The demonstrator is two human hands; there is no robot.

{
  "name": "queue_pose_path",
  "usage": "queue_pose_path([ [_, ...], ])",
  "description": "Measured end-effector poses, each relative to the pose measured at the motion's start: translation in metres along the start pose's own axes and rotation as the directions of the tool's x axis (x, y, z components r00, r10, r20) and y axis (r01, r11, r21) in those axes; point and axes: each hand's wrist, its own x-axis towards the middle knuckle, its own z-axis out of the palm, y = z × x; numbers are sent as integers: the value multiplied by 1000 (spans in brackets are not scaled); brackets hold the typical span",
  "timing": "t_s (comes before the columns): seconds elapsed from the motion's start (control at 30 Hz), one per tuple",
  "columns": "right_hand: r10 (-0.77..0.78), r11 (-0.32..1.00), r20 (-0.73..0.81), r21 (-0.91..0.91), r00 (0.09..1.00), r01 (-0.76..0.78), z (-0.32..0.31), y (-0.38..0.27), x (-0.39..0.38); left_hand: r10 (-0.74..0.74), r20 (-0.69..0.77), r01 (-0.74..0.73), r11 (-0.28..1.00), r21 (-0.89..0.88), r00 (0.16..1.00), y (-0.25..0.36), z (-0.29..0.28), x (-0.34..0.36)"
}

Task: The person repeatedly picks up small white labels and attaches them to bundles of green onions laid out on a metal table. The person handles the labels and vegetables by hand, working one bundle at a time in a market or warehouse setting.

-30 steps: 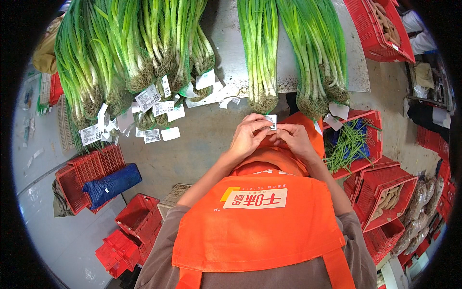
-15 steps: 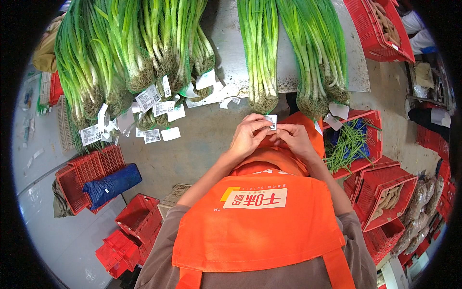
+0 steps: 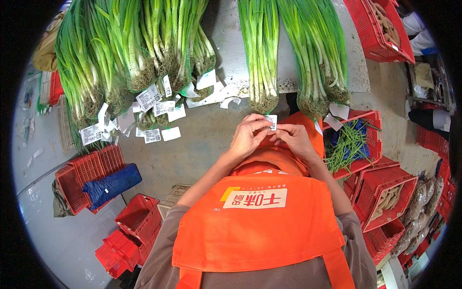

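Note:
My left hand (image 3: 249, 136) and my right hand (image 3: 295, 139) meet in front of my orange apron (image 3: 255, 226). Both have their fingertips pinched on a small white printed label (image 3: 272, 121). Just beyond it are the roots of a bundle of green onions (image 3: 263, 58) in green netting, lying on the metal table (image 3: 226, 58). Part of the label is hidden behind my fingers. To the right lie more netted green onions (image 3: 315, 58) with a white tag (image 3: 339, 111) at the roots. A larger pile of green onions (image 3: 130, 48) at the left has several white labels (image 3: 148, 98) hanging from its root ends.
Right of my arm stands a red crate of green beans (image 3: 353, 144). Below it are stacked red crates (image 3: 385, 197), one with brown produce. Another red crate (image 3: 387, 29) stands at the far right. Lower left are red crates (image 3: 137, 219) and a blue bundle (image 3: 113, 184).

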Motion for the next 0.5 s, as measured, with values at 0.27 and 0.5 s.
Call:
queue_pose_path([
  [0.27, 16, 1000, -12, 0, 1000, -16, 1, -3, -1, -37, 10, 37, 999, -36, 999, -2, 1, -1],
  [0.5, 7, 1000, -6, 9, 1000, -7, -1, 0, 0, 59, -3, -59, 997, 41, 998, 4, 2, 1],
])
